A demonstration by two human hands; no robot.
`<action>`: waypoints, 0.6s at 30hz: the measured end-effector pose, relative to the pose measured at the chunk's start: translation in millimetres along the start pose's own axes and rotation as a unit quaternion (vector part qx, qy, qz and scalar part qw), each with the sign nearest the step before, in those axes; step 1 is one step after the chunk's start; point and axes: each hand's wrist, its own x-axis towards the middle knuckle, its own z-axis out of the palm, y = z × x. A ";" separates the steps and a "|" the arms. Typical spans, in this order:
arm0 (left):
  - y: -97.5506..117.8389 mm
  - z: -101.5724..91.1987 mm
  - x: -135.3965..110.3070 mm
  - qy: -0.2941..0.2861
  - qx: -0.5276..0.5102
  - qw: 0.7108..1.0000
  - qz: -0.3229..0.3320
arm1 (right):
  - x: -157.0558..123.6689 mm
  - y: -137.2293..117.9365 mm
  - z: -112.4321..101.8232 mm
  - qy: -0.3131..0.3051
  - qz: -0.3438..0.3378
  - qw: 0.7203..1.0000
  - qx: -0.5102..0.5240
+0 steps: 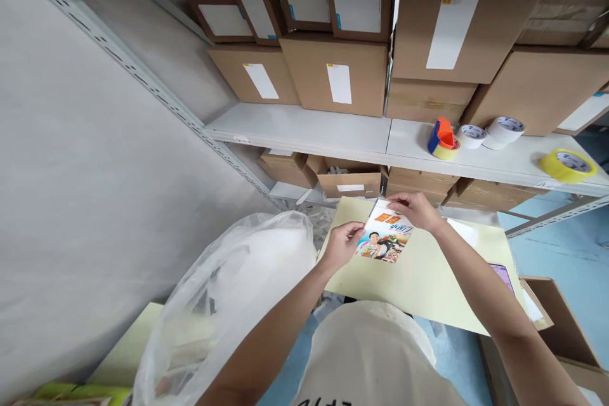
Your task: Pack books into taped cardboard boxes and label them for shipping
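Note:
A small colourful booklet (386, 238) with orange lettering and a picture on its cover is held above a pale yellow board (428, 285). My left hand (343, 242) pinches its left edge. My right hand (416, 210) grips its top right corner with the fingers closed. Both forearms reach forward from the bottom of the view.
A grey shelf (333, 133) carries stacked cardboard boxes (337, 73), an orange tape dispenser (443, 138), white tape rolls (504, 130) and a yellow tape roll (567, 165). A clear plastic bag (228, 304) bulges at the lower left. An open carton (556, 323) stands at the right.

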 end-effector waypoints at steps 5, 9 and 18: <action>5.0 6.8 -8.5 0.050 -0.057 0.996 -0.044 | -20.7 28.3 -9.6 0.011 0.098 0.976 0.195; -0.8 12.7 -10.5 0.043 -0.193 0.967 -0.159 | -65.1 53.8 7.2 0.013 0.151 0.943 0.295; -65.2 15.0 -6.8 0.043 -0.182 0.951 -0.247 | -99.2 108.5 100.5 0.117 0.255 0.916 0.285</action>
